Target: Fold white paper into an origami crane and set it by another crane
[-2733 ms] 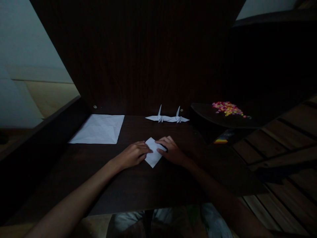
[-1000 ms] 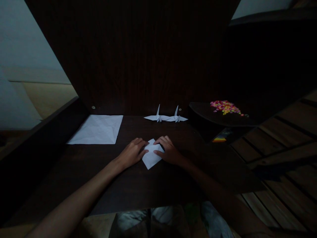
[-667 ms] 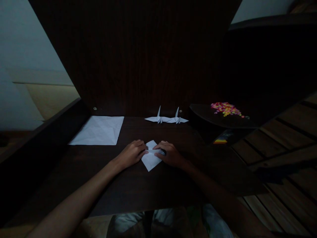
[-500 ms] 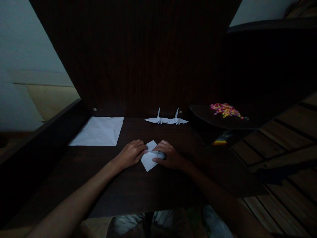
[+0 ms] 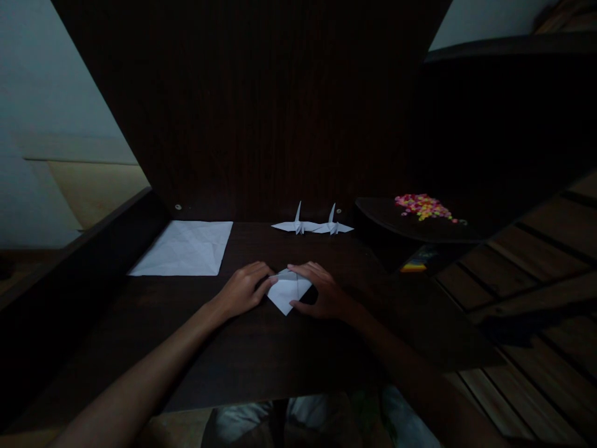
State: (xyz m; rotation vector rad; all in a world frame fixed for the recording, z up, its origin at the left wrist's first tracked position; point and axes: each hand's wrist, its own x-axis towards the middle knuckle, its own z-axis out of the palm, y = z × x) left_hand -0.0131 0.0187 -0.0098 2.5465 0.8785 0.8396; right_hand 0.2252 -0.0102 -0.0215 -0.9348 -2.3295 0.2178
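A white folded sheet of paper (image 5: 285, 294) lies on the dark desk between my hands, one corner pointing toward me. My left hand (image 5: 249, 285) grips its left edge, with the thumb on top of the paper. On the other side my right hand (image 5: 321, 291) holds the right edge, its fingers at the upper fold and its thumb near the lower right side. Beyond them two white paper cranes (image 5: 298, 227) stand side by side against the back panel. A larger creased white sheet (image 5: 186, 249) lies flat at the left.
Small pink, red and yellow pieces (image 5: 426, 206) are heaped on a curved corner shelf (image 5: 396, 223) at the right. Below that shelf is a yellow-orange item (image 5: 413, 267). A raised side board (image 5: 84, 242) bounds the desk on the left.
The paper between my hands has turned and its raised flap now lies flatter. My right fingers have shifted along its upper edge, while my left hand stays at the left edge.
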